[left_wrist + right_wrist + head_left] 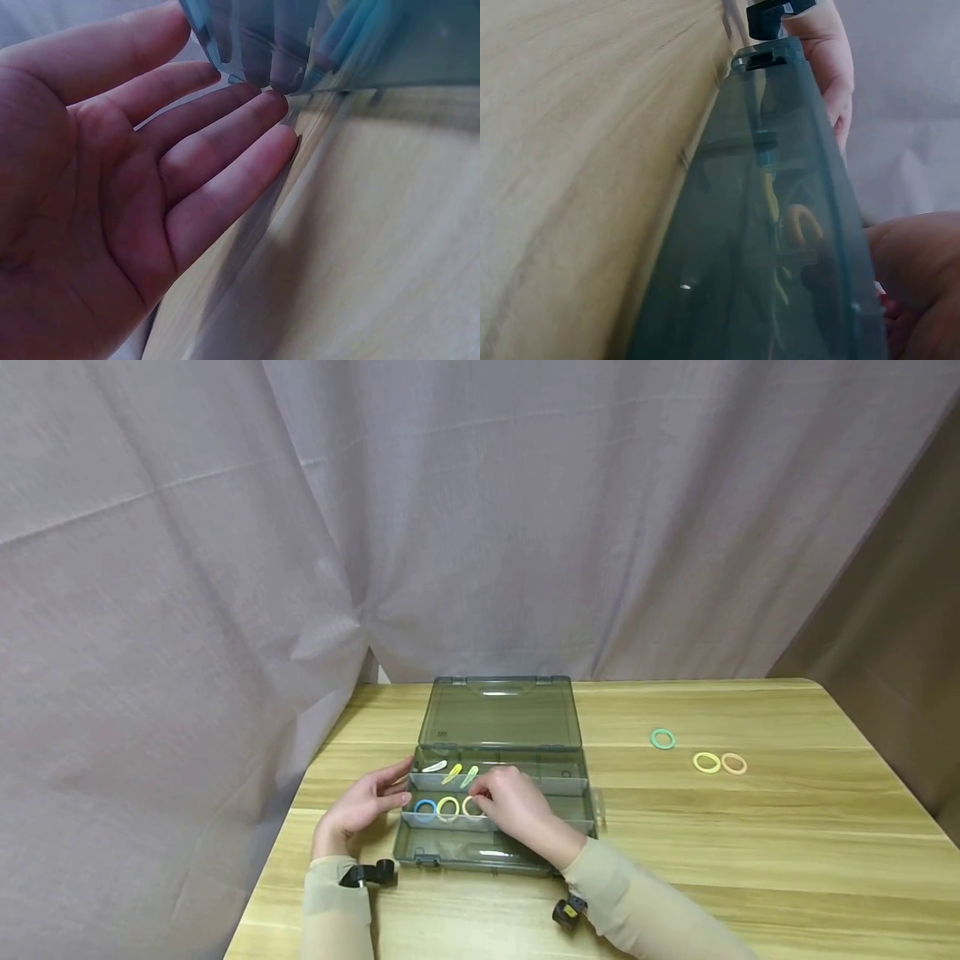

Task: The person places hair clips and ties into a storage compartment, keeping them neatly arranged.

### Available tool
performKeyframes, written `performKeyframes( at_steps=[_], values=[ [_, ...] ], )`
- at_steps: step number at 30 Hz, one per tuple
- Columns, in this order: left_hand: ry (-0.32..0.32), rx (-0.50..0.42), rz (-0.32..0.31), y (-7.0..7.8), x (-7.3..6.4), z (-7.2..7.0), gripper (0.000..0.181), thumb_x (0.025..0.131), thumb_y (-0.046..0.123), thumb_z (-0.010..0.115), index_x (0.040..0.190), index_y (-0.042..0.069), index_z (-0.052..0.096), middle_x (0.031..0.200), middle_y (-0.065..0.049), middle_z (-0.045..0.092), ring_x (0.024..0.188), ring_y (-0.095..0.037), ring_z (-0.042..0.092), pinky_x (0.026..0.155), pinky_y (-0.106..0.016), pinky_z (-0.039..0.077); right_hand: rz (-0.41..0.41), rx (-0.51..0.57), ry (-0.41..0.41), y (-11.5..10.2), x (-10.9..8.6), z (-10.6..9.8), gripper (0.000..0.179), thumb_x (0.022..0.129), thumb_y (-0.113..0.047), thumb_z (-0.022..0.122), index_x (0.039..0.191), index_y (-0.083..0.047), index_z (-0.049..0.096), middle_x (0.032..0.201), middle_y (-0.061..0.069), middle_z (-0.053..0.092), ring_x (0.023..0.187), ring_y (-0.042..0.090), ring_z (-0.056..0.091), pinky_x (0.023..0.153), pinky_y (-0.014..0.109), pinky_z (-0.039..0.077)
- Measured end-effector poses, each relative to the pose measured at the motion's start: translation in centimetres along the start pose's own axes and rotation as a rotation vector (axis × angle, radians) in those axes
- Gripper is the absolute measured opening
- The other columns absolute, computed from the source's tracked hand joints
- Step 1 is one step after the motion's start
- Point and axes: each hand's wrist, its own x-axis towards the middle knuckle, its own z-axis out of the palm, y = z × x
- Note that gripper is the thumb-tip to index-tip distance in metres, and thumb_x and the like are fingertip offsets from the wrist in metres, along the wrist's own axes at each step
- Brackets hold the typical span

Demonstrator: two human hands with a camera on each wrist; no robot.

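Note:
A translucent grey-green storage box (497, 866) lies on the table with its lid raised at the back. My right hand (517, 806) reaches into the middle row and pinches the right rim of a peach hair tie (467, 811). Left of that tie, a yellow hair tie (447, 801) and a blue hair tie (424, 803) lean in the same row. My left hand (365, 802) rests against the box's left side, fingers extended and thumb at the edge. The left wrist view shows its fingertips (281, 142) by the box's wall.
In the back row lie a white snap hair clip (434, 767), a yellow clip (452, 773) and a green clip (469, 777). On the table at right are a green hair tie (662, 739), a yellow one (706, 763) and an orange one (734, 764). A curtain (480, 527) hangs behind.

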Motion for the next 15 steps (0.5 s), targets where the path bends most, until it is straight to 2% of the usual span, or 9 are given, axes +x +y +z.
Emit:
performKeyframes(
  at_steps=[6, 15],
  values=[
    [-0.001, -0.008, -0.004, 0.06, 0.04, -0.05, 0.074, 0.105, 0.005, 0.066, 0.164, -0.010, 0.024, 0.172, -0.028, 0.020, 0.151, -0.049, 0.035, 0.118, -0.031, 0.041, 0.007, 0.000, 0.000, 0.01, 0.15, 0.34, 0.006, 0.091, -0.009, 0.085, 0.090, -0.015, 0.085, 0.089, -0.001, 0.079, 0.080, 0.012, 0.073, 0.068, 0.030, 0.062],
    [0.004, 0.008, -0.009, -0.07, 0.04, -0.07, 0.075, 0.104, 0.006, 0.067, 0.164, -0.010, 0.025, 0.171, -0.028, 0.021, 0.150, -0.050, 0.037, 0.121, -0.043, 0.037, 0.039, 0.011, -0.021, 0.05, 0.43, 0.65, 0.004, 0.089, -0.007, 0.085, 0.091, -0.011, 0.086, 0.089, -0.001, 0.080, 0.081, 0.014, 0.075, 0.071, 0.033, 0.064]
  ],
)
